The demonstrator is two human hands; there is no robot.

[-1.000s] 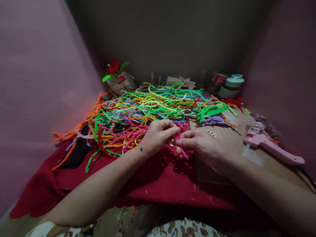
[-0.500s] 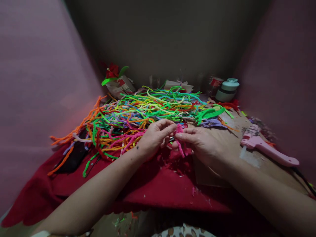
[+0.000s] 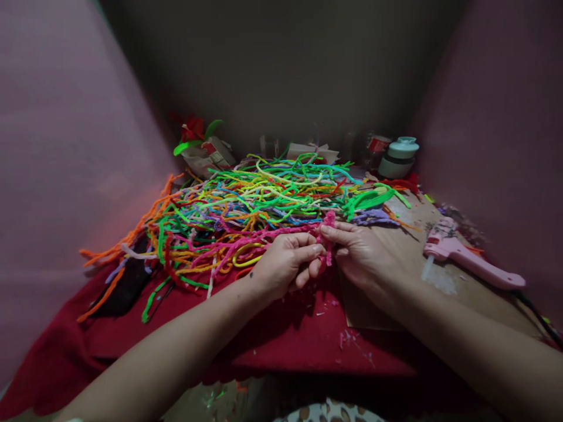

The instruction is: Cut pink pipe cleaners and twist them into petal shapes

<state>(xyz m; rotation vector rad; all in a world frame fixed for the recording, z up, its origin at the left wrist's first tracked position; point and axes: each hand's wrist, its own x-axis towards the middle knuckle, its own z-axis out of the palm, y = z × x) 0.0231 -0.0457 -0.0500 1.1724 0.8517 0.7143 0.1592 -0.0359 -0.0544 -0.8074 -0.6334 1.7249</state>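
Short pink chenille piece at the clock's center, pinched high by your right hand, lower by your left hand, the two close together, multicolored pipe-cleaner pile toward ten o'clock, pink glue gun on cardboard at three, red tablecloth at six

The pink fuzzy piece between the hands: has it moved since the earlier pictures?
Yes. Judged against the cardboard, the pink fuzzy piece has moved upward in view and slightly right.
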